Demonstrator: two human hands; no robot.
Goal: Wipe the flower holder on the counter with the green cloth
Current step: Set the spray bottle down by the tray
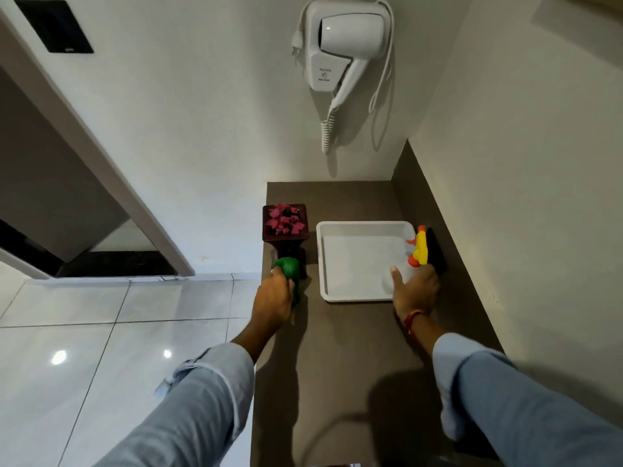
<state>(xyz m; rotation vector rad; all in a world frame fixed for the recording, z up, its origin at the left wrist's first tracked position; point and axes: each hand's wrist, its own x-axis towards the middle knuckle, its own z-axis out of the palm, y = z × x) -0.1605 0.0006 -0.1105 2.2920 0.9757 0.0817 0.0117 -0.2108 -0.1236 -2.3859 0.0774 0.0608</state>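
Head view: the green cloth (pixel 288 267) was clenched in the left hand (pixel 273 299) and pressed against the base of the flower holder (pixel 285 230) at the counter's (pixel 354 348) left edge. A spray bottle (pixel 418 254) beside the white tray (pixel 357 261) was gripped by the right hand (pixel 416 291).

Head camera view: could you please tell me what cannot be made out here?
- Lower front of the flower holder: head view, covered by the green cloth and left hand.
- Body of the spray bottle: head view, hidden behind the right hand.
- Label on the hair dryer: head view, print too small to read.
- Near end of the counter: cut off by the bottom edge.
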